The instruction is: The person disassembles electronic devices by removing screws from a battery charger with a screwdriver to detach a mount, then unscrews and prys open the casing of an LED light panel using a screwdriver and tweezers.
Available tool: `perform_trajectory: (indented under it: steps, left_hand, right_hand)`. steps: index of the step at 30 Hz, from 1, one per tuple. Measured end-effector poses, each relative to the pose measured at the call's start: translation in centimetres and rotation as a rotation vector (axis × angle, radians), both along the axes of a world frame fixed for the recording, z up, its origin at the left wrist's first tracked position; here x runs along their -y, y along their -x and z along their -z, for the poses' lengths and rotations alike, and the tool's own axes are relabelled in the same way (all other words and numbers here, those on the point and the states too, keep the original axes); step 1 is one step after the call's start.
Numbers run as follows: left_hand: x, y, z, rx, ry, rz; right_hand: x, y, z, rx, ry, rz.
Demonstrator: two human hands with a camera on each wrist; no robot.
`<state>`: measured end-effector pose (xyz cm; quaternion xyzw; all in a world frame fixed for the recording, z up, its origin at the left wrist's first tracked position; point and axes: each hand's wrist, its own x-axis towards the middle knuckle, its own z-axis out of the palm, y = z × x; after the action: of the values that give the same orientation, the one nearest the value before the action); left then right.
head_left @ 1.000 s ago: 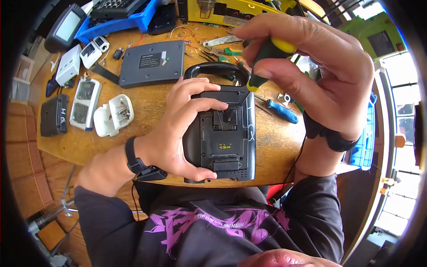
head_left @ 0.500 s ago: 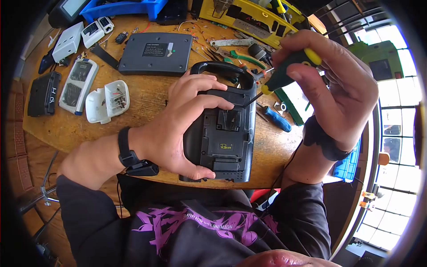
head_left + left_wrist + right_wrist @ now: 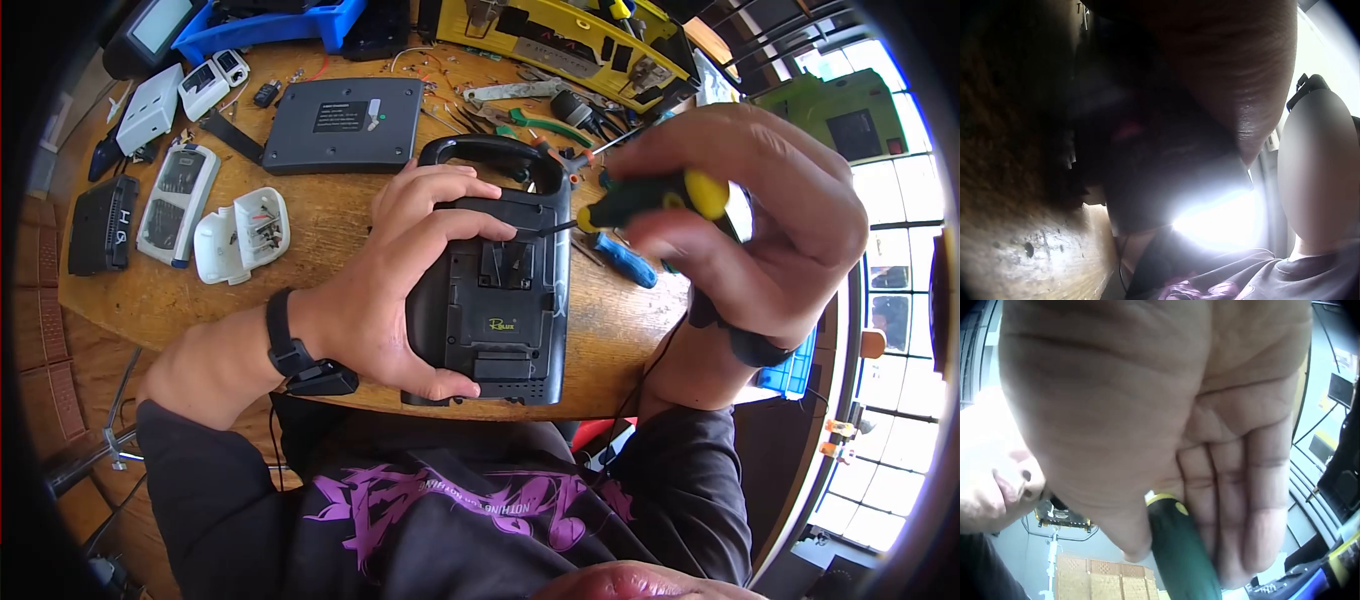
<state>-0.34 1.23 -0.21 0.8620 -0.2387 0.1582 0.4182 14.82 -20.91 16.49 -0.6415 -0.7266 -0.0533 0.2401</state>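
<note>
The black case (image 3: 505,312) lies on the near part of the wooden tabletop (image 3: 330,225), its panelled face up. Its long axis runs away from the person, with the carrying handle (image 3: 490,147) at the far end. The screwdriver (image 3: 640,203) points from the right hand (image 3: 775,215) leftward and slightly toward the person, its shaft slanting down to the upper panel beside the left index fingertip.

Where the screwdriver's tip meets the case is too small to make out. The left hand (image 3: 385,315) hides much of the case's left side. The right thumb and fingertips are blurred in the head view; the right wrist view cuts off the screwdriver's lower part, and the left wrist view is mostly dark.

The right grip is clamped on the screwdriver's green and yellow handle, thumb opposite fingers. The left grip is spread wide, index fingertip on the upper panel and thumb at the near end.

A blue screwdriver (image 3: 625,262) lies right of the case; a grey box (image 3: 345,125) lies beyond, to the left.
</note>
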Motion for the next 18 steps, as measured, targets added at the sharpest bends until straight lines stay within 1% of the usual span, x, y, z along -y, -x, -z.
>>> perform_trajectory:
  steps: [1, 3, 4, 5, 7, 8, 10, 11, 13, 14, 16, 18]
  left_hand:
    - [0.0, 0.0, 0.0, 0.001, -0.002, 0.006]
    - [-0.1, 0.1, -0.1, -0.006, -0.01, 0.007]
    - [-0.1, 0.1, -0.1, -0.009, -0.011, 0.008]
    - [-0.1, 0.1, 0.0, -0.01, -0.009, 0.008]
    - [-0.1, 0.1, 0.0, -0.001, -0.011, 0.008]
    - [-0.2, 0.1, 0.0, -0.002, -0.008, 0.005]
    - [-0.2, 0.1, 0.0, -0.001, -0.01, 0.005]
    - [-0.2, 0.1, 0.0, -0.003, -0.009, 0.003]
    - [-0.3, 0.1, 0.1, 0.01, -0.007, 0.011]
    - [-0.3, 0.1, 0.2, 0.007, -0.005, 0.009]
    - [-0.3, 0.1, 0.2, 0.019, 0.006, 0.007]
    - [-0.3, 0.2, 0.2, 0.016, 0.002, 0.003]
  right_hand:
    - [-0.2, -0.3, 0.0, -0.006, -0.006, -0.001]
    - [-0.3, -0.8, -0.1, 0.062, -0.01, -0.059]
    - [-0.2, -0.8, 0.0, 0.003, 0.018, -0.056]
    - [-0.2, -0.5, 0.2, 0.001, 0.019, -0.056]
    - [-0.2, 0.4, 1.0, -0.219, -0.024, 0.102]
    - [-0.3, -0.2, 1.3, -0.219, -0.021, 0.1]
    - [-0.9, -1.5, 1.8, -0.164, -0.056, -0.107]
    - [-0.9, -0.9, 2.4, -0.166, -0.054, -0.109]
    - [-1.8, 1.4, 3.2, -0.515, -0.199, -0.052]
    - [-1.8, 0.7, 3.1, -0.518, -0.197, -0.053]
    - [-1.6, -1.5, 2.5, -0.188, -0.064, -0.153]
    - [-0.9, -2.1, 1.9, -0.183, -0.02, -0.191]
